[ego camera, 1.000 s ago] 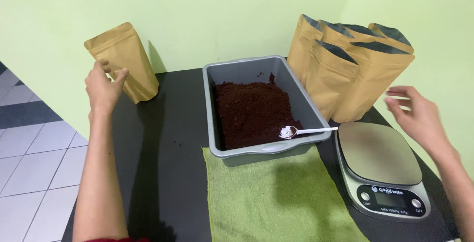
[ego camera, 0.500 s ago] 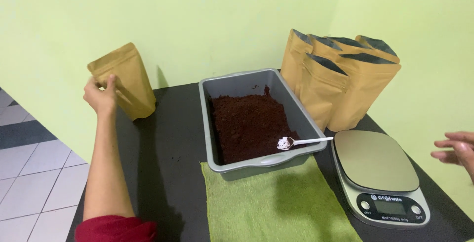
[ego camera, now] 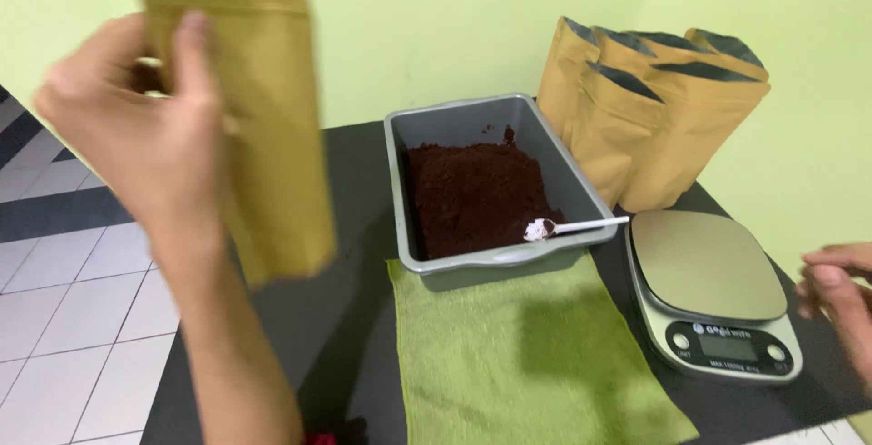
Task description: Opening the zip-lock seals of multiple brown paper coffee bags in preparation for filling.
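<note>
Leftmost, we see the left hand point(ego camera: 136, 127) gripping 1 brown pouch point(ego camera: 259, 127) aloft, long axis upright, left of the grey tray point(ego camera: 404, 182); the right hand point(ego camera: 840, 295), loosely curled and empty, hovers beside the scale point(ego camera: 708, 286).

Tan pouch point(ego camera: 263, 136), grey tub point(ego camera: 581, 191), dark brown powder point(ego camera: 472, 195), green cloth point(ego camera: 518, 354), silver scale point(ego camera: 708, 272)

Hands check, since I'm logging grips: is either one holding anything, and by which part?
The left hand holds a kraft paper pouch by its upper left edge, lifted off the table. The right hand holds nothing.
</note>
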